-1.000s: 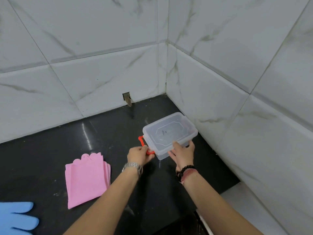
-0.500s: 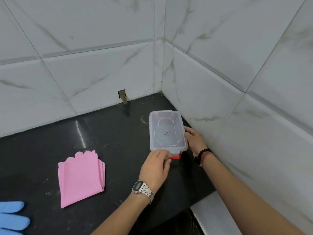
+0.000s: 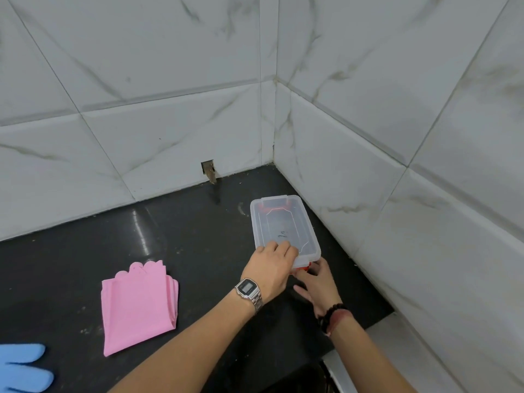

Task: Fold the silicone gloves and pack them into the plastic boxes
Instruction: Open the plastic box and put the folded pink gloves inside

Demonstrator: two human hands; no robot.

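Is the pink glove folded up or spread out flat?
Folded. The pink glove lies as a neat rectangle on the black counter, with stacked layers showing along its right edge.

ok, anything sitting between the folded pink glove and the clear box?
Nothing. In the head view only bare black countertop separates the pink glove from the clear box; the left hand rests on the box itself.

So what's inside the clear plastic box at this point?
Through the clear lid, the plastic box looks empty: no glove inside. The left hand covers its near corner, so that part is hidden. The folded pink glove lies on the counter.
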